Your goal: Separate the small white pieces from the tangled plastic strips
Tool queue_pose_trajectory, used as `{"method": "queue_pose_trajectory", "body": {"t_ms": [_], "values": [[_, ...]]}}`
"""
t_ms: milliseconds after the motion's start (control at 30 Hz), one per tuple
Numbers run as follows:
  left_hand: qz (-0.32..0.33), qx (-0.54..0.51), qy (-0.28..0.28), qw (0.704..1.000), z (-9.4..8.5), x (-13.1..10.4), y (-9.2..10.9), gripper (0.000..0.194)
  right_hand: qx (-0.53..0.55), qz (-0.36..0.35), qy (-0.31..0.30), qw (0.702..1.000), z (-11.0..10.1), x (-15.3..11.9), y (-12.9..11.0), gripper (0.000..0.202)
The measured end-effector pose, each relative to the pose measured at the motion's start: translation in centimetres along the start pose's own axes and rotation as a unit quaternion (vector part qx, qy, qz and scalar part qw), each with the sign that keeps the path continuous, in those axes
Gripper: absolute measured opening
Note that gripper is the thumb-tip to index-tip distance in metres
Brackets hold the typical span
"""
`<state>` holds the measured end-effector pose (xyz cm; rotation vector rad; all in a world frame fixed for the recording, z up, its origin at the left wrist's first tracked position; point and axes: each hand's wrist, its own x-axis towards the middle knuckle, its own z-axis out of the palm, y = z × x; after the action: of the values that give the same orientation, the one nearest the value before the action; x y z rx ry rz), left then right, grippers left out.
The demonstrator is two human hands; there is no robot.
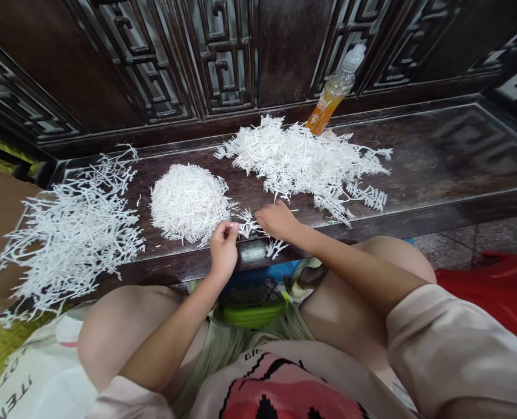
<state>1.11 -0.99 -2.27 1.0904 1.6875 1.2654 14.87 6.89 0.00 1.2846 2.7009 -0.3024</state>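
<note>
Head view | white sprig just right of round pile, near front edge of tabletop | left hand: fingers pinching sprig; right hand: fingers closed on it | broad tabletop stretch far right of pile

The dark, glossy wooden bench offers its widest passage at the right end. A narrow lane separates the left heap of long, branching white strips from the rounded mound of short white pieces. Behind the sprawling, feathery white pile, an orange-filled clear plastic bottle and carved dark wooden panel block reach.
</note>
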Motion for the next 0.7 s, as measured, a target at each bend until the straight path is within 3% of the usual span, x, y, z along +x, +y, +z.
{"method": "queue_pose_trajectory", "body": {"t_ms": [233,500,567,633,700], "values": [[0.035,0.009,0.061,0.997,-0.3,-0.9,1.6,0.020,-0.005,-0.016,0.029,0.999,-0.4,0.3,-0.2,0.034],[0.079,0.037,0.064,0.994,-0.1,-1.8,2.9,0.019,-0.028,-0.020,0.058,0.998,0.3,0.8,0.8,0.033],[0.122,0.041,0.096,0.987,-1.3,-1.7,3.9,0.019,-0.040,0.010,0.029,0.999,0.7,0.9,2.2,0.027],[0.178,0.042,0.171,0.968,-3.2,-0.9,4.8,0.020,-0.060,0.068,-0.017,0.996,1.1,0.9,3.5,0.024],[0.204,0.045,0.237,0.949,-5.2,0.6,5.1,0.020,-0.060,0.089,-0.009,0.994,1.3,0.8,4.2,0.028]]}}
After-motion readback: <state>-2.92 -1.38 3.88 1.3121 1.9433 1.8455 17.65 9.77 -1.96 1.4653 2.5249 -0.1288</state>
